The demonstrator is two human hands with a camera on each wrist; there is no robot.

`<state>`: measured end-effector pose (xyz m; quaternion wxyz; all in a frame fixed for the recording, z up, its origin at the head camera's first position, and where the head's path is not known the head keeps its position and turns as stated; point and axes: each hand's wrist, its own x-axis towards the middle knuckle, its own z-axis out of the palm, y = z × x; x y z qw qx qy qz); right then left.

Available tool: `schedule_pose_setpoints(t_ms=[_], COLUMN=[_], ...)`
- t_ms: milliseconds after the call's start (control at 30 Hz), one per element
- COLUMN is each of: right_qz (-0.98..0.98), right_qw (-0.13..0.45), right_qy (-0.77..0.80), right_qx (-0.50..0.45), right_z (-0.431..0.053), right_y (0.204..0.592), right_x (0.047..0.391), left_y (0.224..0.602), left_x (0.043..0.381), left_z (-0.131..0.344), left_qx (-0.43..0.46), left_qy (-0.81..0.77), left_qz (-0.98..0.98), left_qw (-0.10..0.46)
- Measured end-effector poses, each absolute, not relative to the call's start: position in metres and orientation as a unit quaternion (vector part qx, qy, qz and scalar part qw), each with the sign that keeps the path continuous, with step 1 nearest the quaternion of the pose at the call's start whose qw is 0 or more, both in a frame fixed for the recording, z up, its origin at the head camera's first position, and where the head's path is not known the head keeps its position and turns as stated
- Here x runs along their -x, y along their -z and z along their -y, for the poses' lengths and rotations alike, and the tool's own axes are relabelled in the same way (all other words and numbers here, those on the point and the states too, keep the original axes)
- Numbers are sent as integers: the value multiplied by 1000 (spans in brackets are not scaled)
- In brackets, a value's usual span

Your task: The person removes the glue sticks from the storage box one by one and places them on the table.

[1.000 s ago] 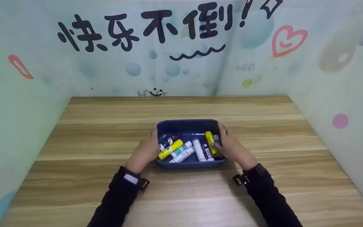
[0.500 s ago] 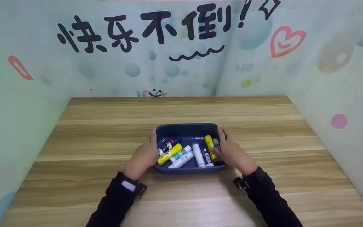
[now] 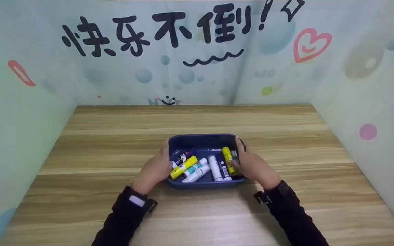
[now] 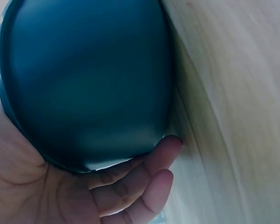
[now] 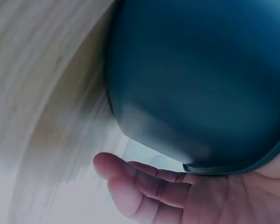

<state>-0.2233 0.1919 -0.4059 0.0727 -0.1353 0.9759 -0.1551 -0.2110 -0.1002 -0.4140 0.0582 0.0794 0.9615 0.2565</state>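
A dark blue plastic bin (image 3: 204,185) is held level between two hands in the middle of the head view. The left hand (image 3: 153,171) grips its left end, and the right hand (image 3: 257,169) grips the right end, thumb inside the rim. Glue sticks lie loose in it: a yellow one (image 3: 183,167) at left, another yellow stick (image 3: 228,159) by the right thumb, white ones (image 3: 214,168) between, and dark blue ones (image 3: 223,169). In the left wrist view, fingers (image 4: 163,151) curve along the bin's outer wall (image 4: 88,84). The right wrist view shows the opposite wall (image 5: 200,84).
Under the bin is a wood-grain table (image 3: 115,136). Light printed panels stand behind it (image 3: 115,82) and at the left (image 3: 12,130) and right (image 3: 371,102). Black sleeves (image 3: 121,218) with wrist straps reach in from the front.
Both hands have brought the bin slightly nearer the person and lower in the head view. Over the last half second it has hardly moved. The glue sticks keep their places inside.
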Motion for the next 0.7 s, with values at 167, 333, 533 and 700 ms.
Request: schedule_pose_setpoints(t_ms=[167,333,533,700], right_qz=[-982,-979,-949,-935], right_qw=[40,-68,-196,-253], right_qy=[130,90,69,30], right_qx=[133,167,237,248], right_z=[-190,-183,-173,-170], right_y=[406,407,413,420], right_x=[222,221,219,219], left_y=[413,413,413,412], left_x=[211,210,210,209], left_z=[100,100,100,101], left_qx=[-79,-78,-80,-85], left_qy=[-257,-255,-251,-242], left_qz=[-961,-962,-963,-965], left_qw=[62,58,55,48])
